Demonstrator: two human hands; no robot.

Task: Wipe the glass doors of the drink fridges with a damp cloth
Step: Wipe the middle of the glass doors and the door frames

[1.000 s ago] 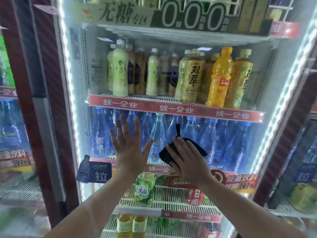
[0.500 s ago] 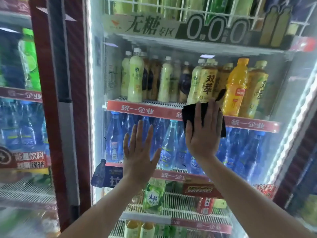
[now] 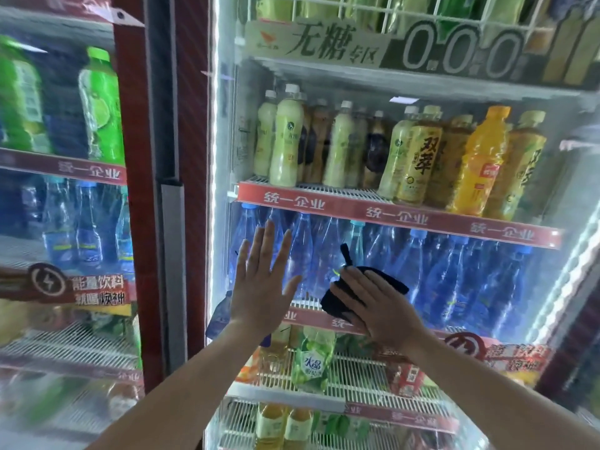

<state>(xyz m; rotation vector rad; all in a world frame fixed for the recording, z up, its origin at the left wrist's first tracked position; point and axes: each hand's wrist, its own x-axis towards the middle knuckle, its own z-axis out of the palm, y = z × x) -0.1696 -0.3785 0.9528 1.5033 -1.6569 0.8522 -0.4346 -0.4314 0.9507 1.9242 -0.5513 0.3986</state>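
The glass door (image 3: pixel 535 280) of a lit drink fridge fills the view, with tea and juice bottles on an upper shelf and blue water bottles below. My right hand (image 3: pixel 376 306) lies flat on a dark cloth (image 3: pixel 331 302), pressing it against the glass at the blue-bottle shelf. One strip of the cloth sticks up above my fingers. My left hand (image 3: pixel 263 280) rests flat on the glass just to the left, fingers spread, holding nothing.
A red door frame with a grey handle (image 3: pixel 172 254) separates this fridge from a second glass-doored fridge (image 3: pixel 65 206) on the left. Another dark frame (image 3: pixel 581 336) runs down the right edge. A blue tag (image 3: pixel 219 316) hangs at the door's left edge.
My right hand swept the cloth up to the red shelf strip, then back down and left to the blue-bottle shelf. My left hand stayed flat on the glass.
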